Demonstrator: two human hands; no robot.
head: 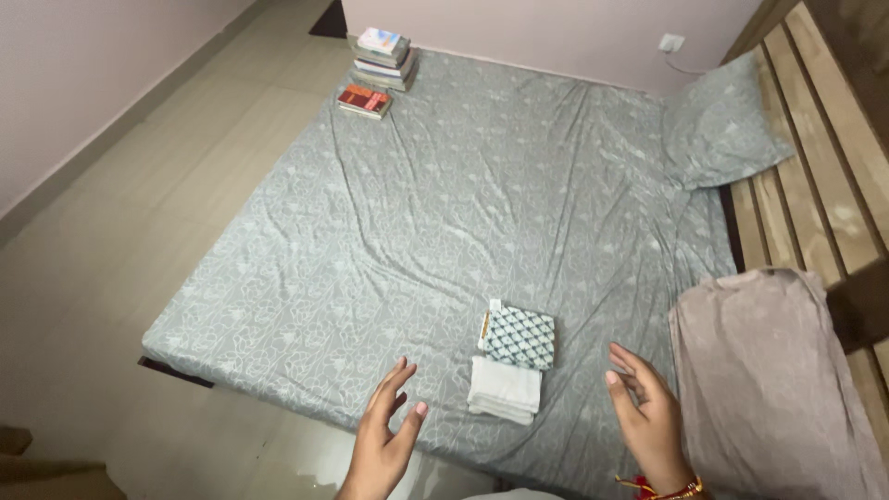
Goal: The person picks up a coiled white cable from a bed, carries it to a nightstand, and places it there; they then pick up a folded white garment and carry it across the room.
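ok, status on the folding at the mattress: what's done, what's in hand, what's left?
Done: a patterned folded cloth and a white folded cloth lie side by side near the front edge of the mattress. In hand: nothing; the left hand and right hand hover open on either side of them. Left: a beige cloth lies unfolded at the right.

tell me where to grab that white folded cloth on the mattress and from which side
Take the white folded cloth by its two short ends, one hand each. It lies flat near the mattress edge, between the open left hand and right hand, so coming in from both sides probably keeps the layers together. Its far edge seems to touch the patterned folded cloth, so avoid sliding fingers in there.
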